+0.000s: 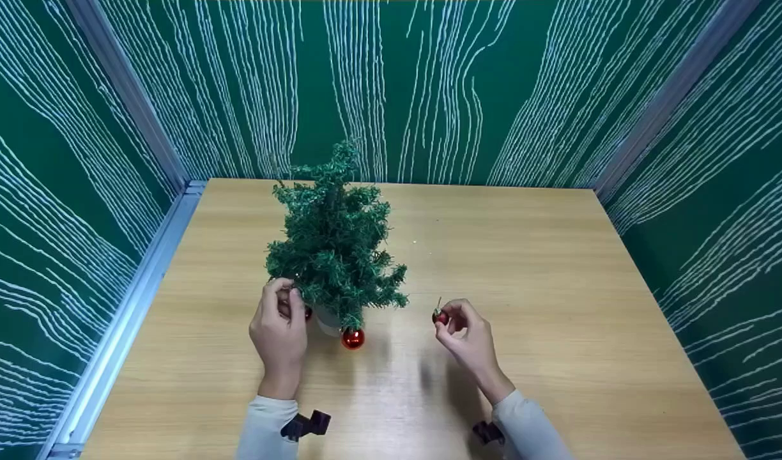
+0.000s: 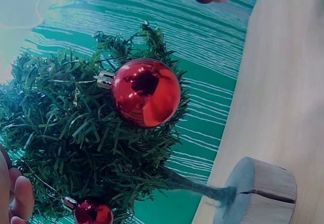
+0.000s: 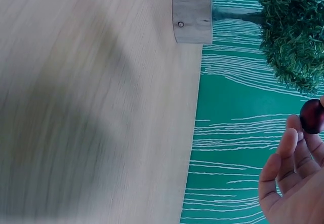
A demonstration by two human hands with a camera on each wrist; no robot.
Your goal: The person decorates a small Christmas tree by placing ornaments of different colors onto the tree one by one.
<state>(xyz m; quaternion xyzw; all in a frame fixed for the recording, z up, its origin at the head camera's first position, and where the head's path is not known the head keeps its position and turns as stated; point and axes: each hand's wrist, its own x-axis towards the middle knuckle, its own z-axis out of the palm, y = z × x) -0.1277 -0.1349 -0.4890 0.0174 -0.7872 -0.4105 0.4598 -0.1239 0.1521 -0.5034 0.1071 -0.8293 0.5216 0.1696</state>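
A small artificial Christmas tree (image 1: 337, 249) stands upright left of the table's middle. My left hand (image 1: 279, 329) is at its lower left branches, thumb and fingers curled together at the thin string of a small red bauble (image 2: 94, 213). That bauble is mostly hidden behind the hand in the head view. A larger shiny red bauble (image 1: 352, 338) hangs from the front branch. To the right of the tree, apart from it, my right hand (image 1: 471, 335) pinches a small dark red bauble (image 1: 440, 317) between thumb and fingers, its gold cap and string upward.
The tree's round wooden base (image 2: 268, 193) rests on the light wooden table (image 1: 525, 255). Green walls (image 1: 416, 83) with white wavy lines enclose the back and both sides. Metal posts (image 1: 129, 89) stand at the corners.
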